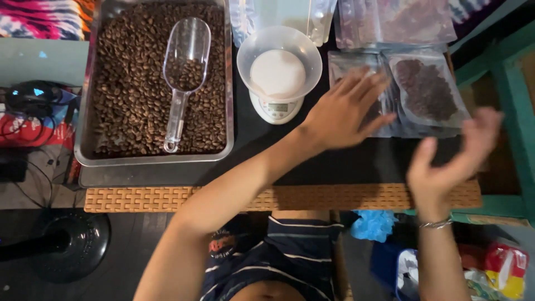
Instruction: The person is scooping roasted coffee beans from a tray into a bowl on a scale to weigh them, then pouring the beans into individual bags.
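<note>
Left hand point(343, 111) is pressing flat, fingers apart, on filled clear pouches point(426, 89); right hand point(451, 159) is hovering open, empty. That stack's slippery, could slide off the bench point(334, 164).

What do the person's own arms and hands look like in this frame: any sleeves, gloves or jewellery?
Both forearms are bare, with no sleeves reaching them and no gloves. The left hand shows no rings or bands. The right hand is motion-blurred; its wrist carries a thin silver-coloured chain bracelet. Lower in the view, the person wears a dark navy shirt with thin white stripes and a round printed emblem.
</note>
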